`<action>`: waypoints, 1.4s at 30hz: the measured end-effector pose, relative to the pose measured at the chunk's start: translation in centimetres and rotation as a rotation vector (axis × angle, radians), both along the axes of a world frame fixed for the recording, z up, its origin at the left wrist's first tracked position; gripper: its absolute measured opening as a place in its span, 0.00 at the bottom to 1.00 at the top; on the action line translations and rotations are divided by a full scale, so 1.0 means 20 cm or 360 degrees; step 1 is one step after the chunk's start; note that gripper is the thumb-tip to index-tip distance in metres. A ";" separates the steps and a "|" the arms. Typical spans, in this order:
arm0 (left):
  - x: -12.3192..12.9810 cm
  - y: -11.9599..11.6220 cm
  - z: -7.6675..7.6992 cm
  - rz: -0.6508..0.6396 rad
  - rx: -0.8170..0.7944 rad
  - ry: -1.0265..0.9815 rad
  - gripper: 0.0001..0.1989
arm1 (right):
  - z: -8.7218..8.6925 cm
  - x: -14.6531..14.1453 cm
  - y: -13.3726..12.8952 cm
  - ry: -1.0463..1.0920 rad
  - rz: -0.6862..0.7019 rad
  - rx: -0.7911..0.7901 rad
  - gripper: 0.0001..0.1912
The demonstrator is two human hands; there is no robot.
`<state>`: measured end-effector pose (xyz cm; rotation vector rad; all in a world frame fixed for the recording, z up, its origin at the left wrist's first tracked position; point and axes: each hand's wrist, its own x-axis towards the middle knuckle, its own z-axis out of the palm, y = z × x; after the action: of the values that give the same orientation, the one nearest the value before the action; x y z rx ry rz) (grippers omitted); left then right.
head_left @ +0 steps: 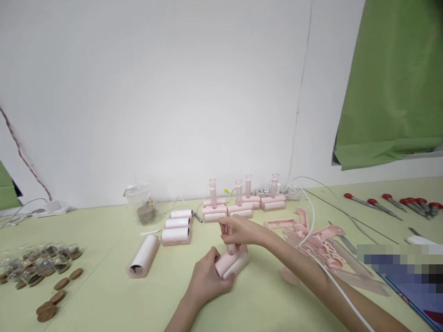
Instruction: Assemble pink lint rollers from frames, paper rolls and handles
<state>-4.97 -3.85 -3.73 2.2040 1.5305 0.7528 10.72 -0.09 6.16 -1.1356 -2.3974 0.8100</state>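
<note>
A pink and white roller-shaped piece lies tilted near the table's front middle, with my left hand closed around its left end. My right hand grips the clear pink handle that stands up from this piece, fingers wrapped near its top. Just behind my hands, several matching pink pieces with upright handles are lined up by the wall. White-topped pink blocks sit to the left, and one longer block lies closer to me.
Loose pink parts and a white cable are on the right, the cable crossing over my right forearm. Red-handled tools lie farther right, beside a partly blurred screen. Small glass domes, cork discs and a plastic bag are left.
</note>
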 end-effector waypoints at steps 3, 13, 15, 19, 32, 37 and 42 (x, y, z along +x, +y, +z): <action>-0.04 0.03 0.00 -0.0082 -0.0119 -0.0224 0.14 | -0.02 0.00 0.02 0.0034 0.0019 -0.0047 0.05; -0.10 0.06 0.01 -0.0400 -0.0499 -0.0667 0.20 | -0.01 0.05 -0.03 0.0154 -0.0035 0.0008 0.22; -0.12 0.07 -0.01 -0.0440 -0.0550 -0.0650 0.20 | 0.02 0.14 -0.05 0.0131 -0.0121 0.0087 0.25; -0.17 0.13 -0.01 -0.0339 -0.0533 -0.0643 0.42 | 0.06 0.40 -0.08 -0.0239 -0.0312 0.0307 0.15; 0.24 0.16 0.30 -0.0350 -0.0510 -0.1417 0.16 | -0.12 0.92 0.15 -0.1176 -0.0689 0.0221 0.09; 0.29 0.17 0.19 -0.0256 -0.0535 -0.1537 0.21 | -0.23 0.92 0.13 -0.1106 -0.0648 0.0339 0.04; 0.30 0.16 0.21 -0.0196 -0.0526 -0.1582 0.21 | -0.25 0.93 0.13 -0.0874 -0.0652 0.0382 0.06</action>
<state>1.06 -0.71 0.44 1.3047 0.8998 1.1928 29.35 2.42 1.18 -1.8369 -2.4290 0.0732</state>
